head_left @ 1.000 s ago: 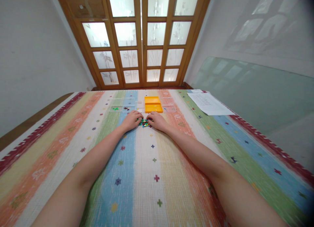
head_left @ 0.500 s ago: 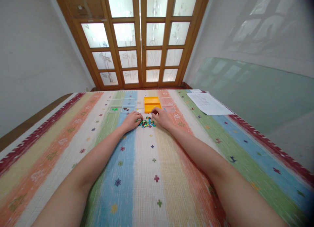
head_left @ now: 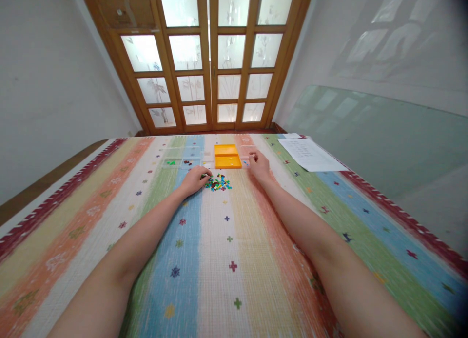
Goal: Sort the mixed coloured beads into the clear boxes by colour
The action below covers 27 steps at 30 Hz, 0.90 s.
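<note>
Remotely, I saw small multicoloured pieces heaped before the orange case; left hand front-left of it, right hand to its right. Both curled; couldn't tell whether either held any.

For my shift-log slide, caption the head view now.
Left hand beside a pile of coloured pieces, right hand at a clear box next to the open yellow box.

Bare forearms, bare hands, finer detail unclear
</note>
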Each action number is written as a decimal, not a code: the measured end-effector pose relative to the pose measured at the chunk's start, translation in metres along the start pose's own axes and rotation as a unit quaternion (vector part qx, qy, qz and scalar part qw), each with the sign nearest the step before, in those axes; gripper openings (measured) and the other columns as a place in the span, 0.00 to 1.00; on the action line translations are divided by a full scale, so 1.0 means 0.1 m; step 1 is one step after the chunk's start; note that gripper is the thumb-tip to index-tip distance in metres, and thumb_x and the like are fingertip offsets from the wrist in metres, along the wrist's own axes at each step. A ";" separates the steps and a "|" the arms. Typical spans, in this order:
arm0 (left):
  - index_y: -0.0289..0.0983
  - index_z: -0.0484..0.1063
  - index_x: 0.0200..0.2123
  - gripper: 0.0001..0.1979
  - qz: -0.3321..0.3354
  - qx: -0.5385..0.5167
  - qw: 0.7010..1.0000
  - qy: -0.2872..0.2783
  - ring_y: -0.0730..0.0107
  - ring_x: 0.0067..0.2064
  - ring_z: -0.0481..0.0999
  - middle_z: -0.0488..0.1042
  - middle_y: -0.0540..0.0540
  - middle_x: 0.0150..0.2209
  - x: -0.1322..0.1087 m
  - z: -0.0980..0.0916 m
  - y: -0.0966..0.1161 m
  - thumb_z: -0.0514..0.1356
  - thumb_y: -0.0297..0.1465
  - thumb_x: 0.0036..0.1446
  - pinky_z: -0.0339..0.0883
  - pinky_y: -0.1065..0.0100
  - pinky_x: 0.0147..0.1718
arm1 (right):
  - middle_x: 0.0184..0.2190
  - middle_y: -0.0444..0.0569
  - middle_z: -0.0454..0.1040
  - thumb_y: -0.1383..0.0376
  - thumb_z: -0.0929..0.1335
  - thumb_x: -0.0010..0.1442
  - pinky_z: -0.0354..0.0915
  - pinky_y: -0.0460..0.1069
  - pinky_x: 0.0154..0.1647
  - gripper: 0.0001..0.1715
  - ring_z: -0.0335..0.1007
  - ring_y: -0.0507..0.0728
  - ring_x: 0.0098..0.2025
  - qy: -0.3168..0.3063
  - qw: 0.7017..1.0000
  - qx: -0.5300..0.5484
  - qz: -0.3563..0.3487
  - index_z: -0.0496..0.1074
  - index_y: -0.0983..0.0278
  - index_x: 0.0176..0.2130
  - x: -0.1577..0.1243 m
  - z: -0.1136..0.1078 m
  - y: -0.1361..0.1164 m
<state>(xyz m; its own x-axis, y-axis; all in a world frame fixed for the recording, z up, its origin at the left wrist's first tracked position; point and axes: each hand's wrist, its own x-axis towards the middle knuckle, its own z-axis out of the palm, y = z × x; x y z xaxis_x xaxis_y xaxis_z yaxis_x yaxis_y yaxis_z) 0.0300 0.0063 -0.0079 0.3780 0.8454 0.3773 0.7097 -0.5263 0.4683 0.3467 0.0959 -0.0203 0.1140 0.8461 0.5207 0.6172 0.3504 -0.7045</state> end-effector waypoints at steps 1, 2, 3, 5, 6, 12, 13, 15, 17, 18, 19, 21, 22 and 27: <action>0.40 0.80 0.42 0.10 -0.017 -0.013 1.000 0.008 0.58 0.47 0.77 0.81 0.44 0.43 0.00 0.00 -0.02 0.58 0.33 0.64 0.68 0.57 0.52 | 0.36 0.52 0.79 0.60 0.63 0.64 0.65 0.51 0.41 0.18 0.71 0.60 0.37 -0.004 1.000 -0.001 0.002 0.77 0.64 0.47 0.00 0.02 0.01; 0.40 0.80 0.43 0.11 -0.034 -0.028 0.999 0.017 0.59 0.46 0.77 0.82 0.44 0.43 0.00 0.00 -0.04 0.58 0.34 0.64 0.69 0.58 0.50 | 0.36 0.52 0.79 0.60 0.63 0.65 0.65 0.51 0.40 0.19 0.71 0.59 0.36 -0.007 1.000 -0.001 0.001 0.77 0.64 0.48 0.00 0.03 0.02; 0.40 0.80 0.43 0.11 -0.049 -0.045 0.997 0.029 0.60 0.44 0.78 0.82 0.45 0.43 0.01 0.00 -0.07 0.58 0.35 0.64 0.69 0.60 0.48 | 0.37 0.52 0.79 0.60 0.62 0.65 0.65 0.51 0.40 0.19 0.72 0.59 0.36 -0.011 1.000 -0.002 -0.003 0.77 0.64 0.47 -0.01 0.05 0.03; 0.40 0.79 0.42 0.10 -0.074 -0.081 0.992 0.062 0.63 0.41 0.77 0.82 0.46 0.40 0.02 0.01 -0.16 0.59 0.35 0.62 0.69 0.62 0.44 | 0.38 0.52 0.80 0.61 0.62 0.64 0.65 0.52 0.41 0.18 0.72 0.60 0.38 -0.019 1.000 -0.004 -0.020 0.78 0.64 0.46 -0.02 0.08 0.02; 0.40 0.79 0.42 0.10 -0.084 -0.100 0.988 0.082 0.63 0.39 0.77 0.81 0.46 0.39 0.03 0.01 -0.22 0.59 0.35 0.61 0.69 0.62 0.43 | 0.39 0.52 0.80 0.61 0.63 0.64 0.65 0.52 0.42 0.18 0.73 0.60 0.38 -0.023 0.999 -0.006 -0.030 0.78 0.64 0.45 -0.03 0.09 0.01; 0.38 0.75 0.39 0.09 -0.170 -0.257 0.925 0.222 0.68 0.33 0.74 0.78 0.48 0.34 0.08 -0.10 -0.56 0.61 0.34 0.55 0.69 0.66 0.36 | 0.40 0.53 0.80 0.63 0.62 0.65 0.66 0.54 0.45 0.17 0.72 0.61 0.40 -0.056 0.996 -0.017 -0.073 0.78 0.64 0.44 -0.17 0.17 -0.12; 0.38 0.75 0.39 0.09 -0.185 -0.274 0.911 0.247 0.69 0.32 0.73 0.77 0.48 0.34 0.07 -0.14 -0.62 0.61 0.34 0.55 0.68 0.67 0.34 | 0.40 0.53 0.80 0.64 0.63 0.65 0.66 0.54 0.45 0.16 0.72 0.61 0.41 -0.061 0.994 -0.015 -0.087 0.78 0.64 0.44 -0.20 0.18 -0.15; 0.37 0.75 0.40 0.11 -0.211 -0.290 0.887 0.291 0.71 0.30 0.72 0.77 0.48 0.34 0.05 -0.23 -0.73 0.60 0.34 0.55 0.66 0.70 0.31 | 0.41 0.54 0.80 0.64 0.63 0.65 0.66 0.54 0.47 0.15 0.73 0.61 0.42 -0.074 0.990 -0.012 -0.120 0.78 0.63 0.45 -0.26 0.20 -0.21; 0.37 0.76 0.41 0.12 -0.236 -0.301 0.864 0.327 0.73 0.29 0.70 0.76 0.48 0.33 0.01 -0.32 -0.84 0.60 0.34 0.55 0.62 0.72 0.28 | 0.43 0.54 0.79 0.65 0.63 0.66 0.66 0.54 0.48 0.15 0.72 0.61 0.44 -0.091 0.984 -0.011 -0.151 0.77 0.63 0.46 -0.30 0.20 -0.27; 0.37 0.76 0.42 0.12 -0.253 -0.307 0.852 0.341 0.73 0.28 0.70 0.76 0.49 0.33 -0.01 -0.35 -0.90 0.60 0.35 0.55 0.61 0.73 0.27 | 0.44 0.54 0.79 0.66 0.63 0.66 0.66 0.54 0.49 0.14 0.72 0.61 0.44 -0.100 0.981 -0.011 -0.163 0.77 0.63 0.46 -0.32 0.20 -0.29; 0.36 0.76 0.42 0.13 -0.271 -0.315 0.839 0.353 0.74 0.28 0.70 0.76 0.49 0.33 -0.02 -0.39 -0.95 0.60 0.35 0.55 0.61 0.73 0.27 | 0.44 0.54 0.79 0.66 0.63 0.66 0.66 0.54 0.49 0.14 0.72 0.60 0.45 -0.108 0.979 -0.012 -0.171 0.77 0.63 0.46 -0.33 0.19 -0.31; 0.36 0.76 0.42 0.13 -0.303 -0.329 0.815 0.369 0.75 0.27 0.70 0.75 0.49 0.33 -0.05 -0.44 -1.04 0.61 0.36 0.55 0.59 0.74 0.25 | 0.44 0.54 0.78 0.67 0.63 0.66 0.66 0.54 0.49 0.14 0.72 0.60 0.45 -0.117 0.977 -0.014 -0.180 0.77 0.63 0.47 -0.35 0.18 -0.33; 0.37 0.75 0.42 0.13 -0.314 -0.335 0.804 0.377 0.75 0.27 0.70 0.75 0.50 0.32 -0.06 -0.47 -1.08 0.62 0.37 0.55 0.59 0.75 0.24 | 0.44 0.54 0.78 0.67 0.63 0.67 0.66 0.54 0.50 0.14 0.72 0.60 0.45 -0.118 0.976 -0.015 -0.180 0.77 0.63 0.47 -0.35 0.17 -0.34; 0.37 0.73 0.42 0.13 -0.340 -0.345 0.776 0.403 0.77 0.25 0.70 0.75 0.50 0.33 -0.11 -0.55 -1.15 0.63 0.37 0.55 0.61 0.75 0.24 | 0.43 0.53 0.78 0.67 0.64 0.67 0.66 0.54 0.49 0.13 0.72 0.60 0.45 -0.117 0.979 -0.016 -0.168 0.76 0.63 0.47 -0.35 0.16 -0.34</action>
<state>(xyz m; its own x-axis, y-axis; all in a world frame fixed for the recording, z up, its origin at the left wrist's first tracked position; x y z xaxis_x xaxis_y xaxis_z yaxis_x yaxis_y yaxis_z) -0.0880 0.0526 -0.0221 -0.6373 0.7638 0.1021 -0.0111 -0.1416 0.9899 0.3089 0.0608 -0.0225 -0.2797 0.7549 0.5932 0.6134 0.6158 -0.4945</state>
